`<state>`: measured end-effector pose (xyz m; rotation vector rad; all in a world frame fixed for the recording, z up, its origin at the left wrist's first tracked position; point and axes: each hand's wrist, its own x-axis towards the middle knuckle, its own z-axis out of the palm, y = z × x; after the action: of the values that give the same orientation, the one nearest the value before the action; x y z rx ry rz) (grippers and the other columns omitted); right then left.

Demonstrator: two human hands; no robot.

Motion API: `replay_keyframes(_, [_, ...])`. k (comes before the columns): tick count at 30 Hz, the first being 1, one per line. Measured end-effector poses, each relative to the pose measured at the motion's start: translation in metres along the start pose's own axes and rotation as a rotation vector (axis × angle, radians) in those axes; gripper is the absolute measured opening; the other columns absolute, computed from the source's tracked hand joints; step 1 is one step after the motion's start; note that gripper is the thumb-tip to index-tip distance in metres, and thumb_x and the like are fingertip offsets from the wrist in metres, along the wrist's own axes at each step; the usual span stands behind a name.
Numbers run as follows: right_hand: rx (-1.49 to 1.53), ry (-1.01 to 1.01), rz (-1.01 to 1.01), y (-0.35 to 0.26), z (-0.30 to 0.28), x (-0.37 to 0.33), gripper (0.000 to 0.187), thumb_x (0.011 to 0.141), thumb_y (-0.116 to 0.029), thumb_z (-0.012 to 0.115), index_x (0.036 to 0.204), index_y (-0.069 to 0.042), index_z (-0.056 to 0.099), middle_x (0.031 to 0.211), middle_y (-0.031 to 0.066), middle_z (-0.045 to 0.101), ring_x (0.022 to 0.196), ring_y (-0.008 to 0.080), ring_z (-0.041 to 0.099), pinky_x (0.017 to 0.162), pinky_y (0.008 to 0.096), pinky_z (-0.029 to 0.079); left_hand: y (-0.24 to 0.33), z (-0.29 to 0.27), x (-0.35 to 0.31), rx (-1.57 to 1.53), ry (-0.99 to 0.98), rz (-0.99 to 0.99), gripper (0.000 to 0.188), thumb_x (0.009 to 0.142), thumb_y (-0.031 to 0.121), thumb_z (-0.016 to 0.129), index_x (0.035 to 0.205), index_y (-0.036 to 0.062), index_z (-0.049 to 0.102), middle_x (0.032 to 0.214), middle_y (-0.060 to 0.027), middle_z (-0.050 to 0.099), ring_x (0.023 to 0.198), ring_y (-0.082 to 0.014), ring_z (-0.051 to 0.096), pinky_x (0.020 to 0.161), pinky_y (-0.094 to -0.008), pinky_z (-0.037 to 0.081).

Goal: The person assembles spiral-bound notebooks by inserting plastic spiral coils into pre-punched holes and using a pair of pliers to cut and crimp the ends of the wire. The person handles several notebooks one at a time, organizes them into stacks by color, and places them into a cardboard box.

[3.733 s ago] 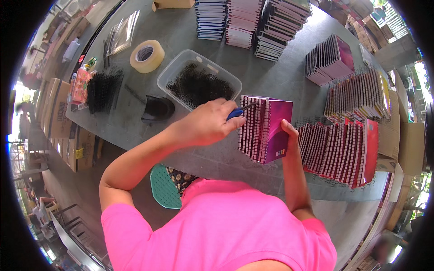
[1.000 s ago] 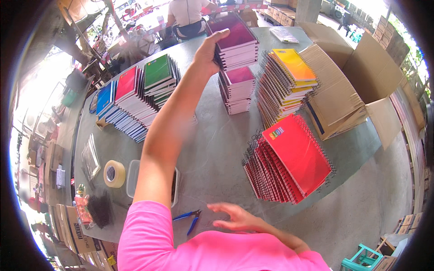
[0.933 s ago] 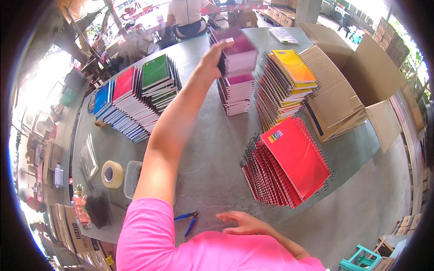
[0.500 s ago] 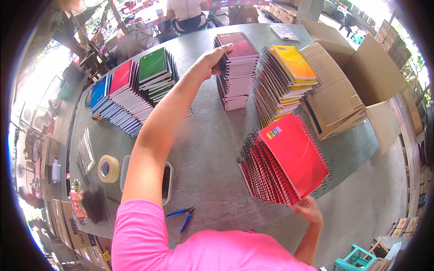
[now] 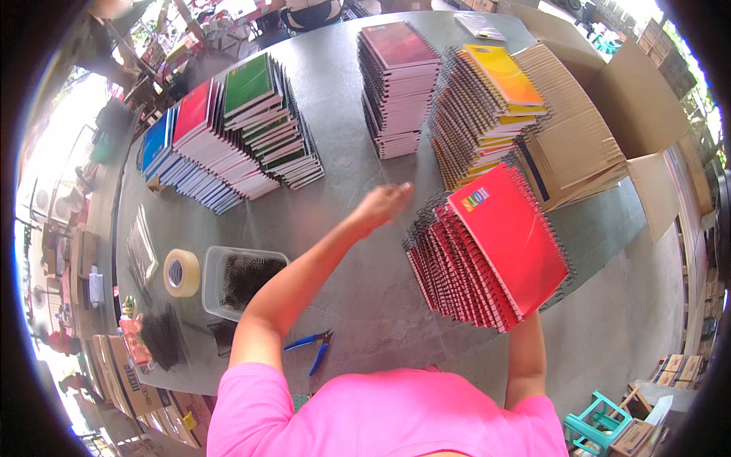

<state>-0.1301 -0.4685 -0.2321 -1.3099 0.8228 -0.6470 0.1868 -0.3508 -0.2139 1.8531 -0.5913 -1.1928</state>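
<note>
A fanned stack of red spiral notebooks point(image 5: 506, 244) leans at the right of the grey table. My right forearm point(image 5: 527, 358) runs up to its near corner, where the notebooks hide the hand. My left hand point(image 5: 386, 204) is over the table's middle, left of the red stack, with its fingers curled together and nothing seen in them. Beyond it rises a tall stack of maroon-covered spiral notebooks point(image 5: 400, 47). To that stack's right is a leaning stack of yellow spiral notebooks point(image 5: 506, 75).
Green point(image 5: 250, 85), pink-red point(image 5: 194, 114) and blue notebooks point(image 5: 158, 145) stand stacked at left. Nearer lie a tape roll point(image 5: 182, 273), a plastic tub point(image 5: 215, 305) of black bits and blue-handled cutters point(image 5: 311, 349). An open cardboard box point(image 5: 575, 145) stands right; a teal stool point(image 5: 598, 423) is below.
My left hand has come off the maroon stack and drawn back toward me. My right hand, visible before at the red stack's near corner, is now hidden behind it. The view has shifted slightly.
</note>
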Motion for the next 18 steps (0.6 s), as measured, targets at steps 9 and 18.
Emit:
replay_keyframes(9, [-0.963, -0.112, -0.441, -0.003, 0.027, 0.099, 0.035, 0.078, -0.011, 0.066, 0.109, 0.000, 0.056, 0.099, 0.0078, 0.060, 0.087, 0.0150, 0.058, 0.073, 0.0250, 0.047, 0.010, 0.042, 0.103, -0.414, -0.071, 0.147, 0.049, 0.085, 0.028, 0.059, 0.121, -0.0020, 0.044, 0.080, -0.0035, 0.055, 0.070, -0.0111, 0.053, 0.063, -0.0270, 0.047])
replay_keyframes(18, [-0.657, 0.351, -0.237, -0.019, -0.073, 0.215, 0.036, 0.078, -0.013, 0.068, 0.109, 0.002, 0.055, 0.101, 0.0101, 0.059, 0.089, 0.0163, 0.057, 0.075, 0.0245, 0.047, -0.014, 0.053, 0.135, -0.364, -0.143, 0.212, 0.055, 0.077, 0.017, 0.062, 0.123, -0.0050, 0.042, 0.092, -0.0076, 0.057, 0.076, -0.0127, 0.055, 0.063, -0.0266, 0.049])
